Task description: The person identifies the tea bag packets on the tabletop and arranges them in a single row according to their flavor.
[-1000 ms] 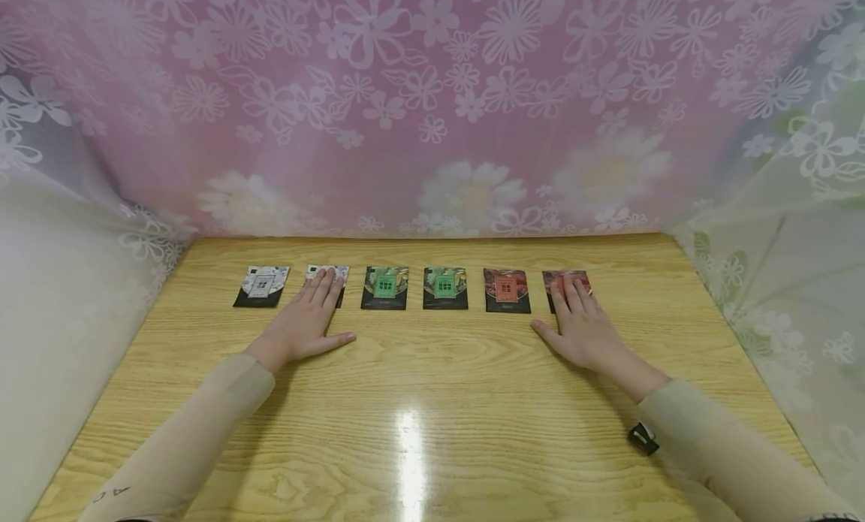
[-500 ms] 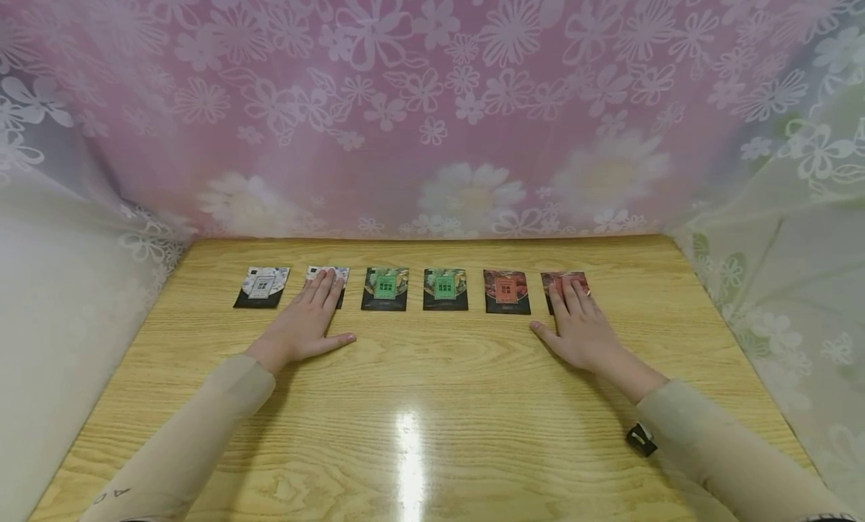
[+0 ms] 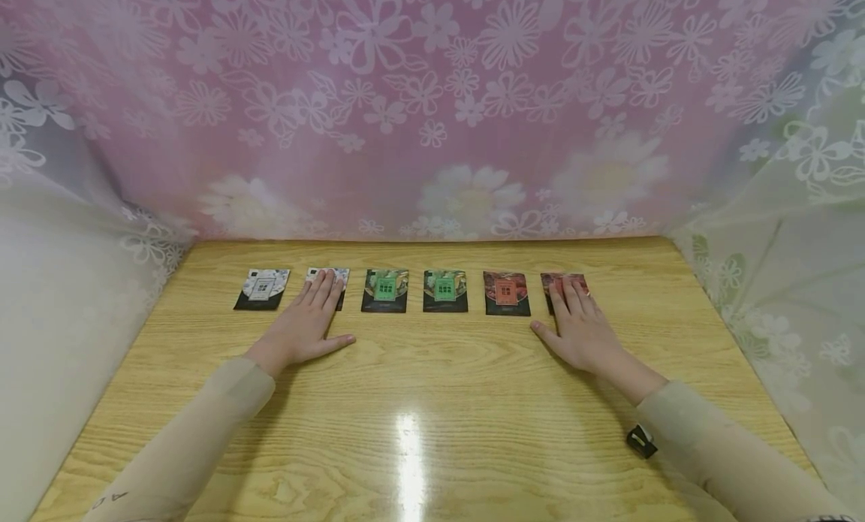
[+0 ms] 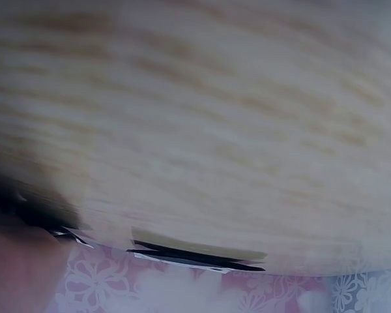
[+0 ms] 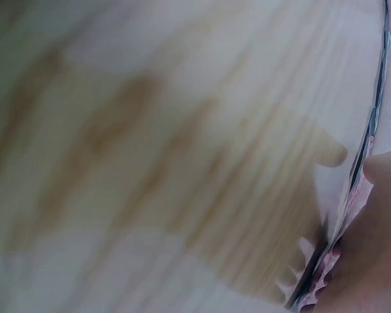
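Observation:
A row of flat packets lies across the far part of the table. My left hand [image 3: 304, 323] rests with straight fingers on the second white-and-black packet [image 3: 343, 276], covering most of it; its thumb points right. To its left is another white-and-black packet [image 3: 262, 289]. Two green-and-black packets [image 3: 385, 291] occupy the middle, the second green packet [image 3: 445, 291] beside the first. Right of them lies a red-and-black packet [image 3: 507, 294]. My right hand [image 3: 581, 327] lies flat, fingertips over the last red packet [image 3: 549, 282], which is partly hidden. In the right wrist view, the hand [image 5: 365, 248] shows at the lower right.
The wood-grain table [image 3: 432, 379] reflects a bright light strip near its front. A pink floral curtain [image 3: 432, 131] hangs behind it, with pale cloth at both sides. Under the right sleeve [image 3: 730, 439] a small black object [image 3: 640, 441] shows.
Both hands stay in place on the packets. The whole head view has shifted very slightly, and the packets otherwise keep their positions.

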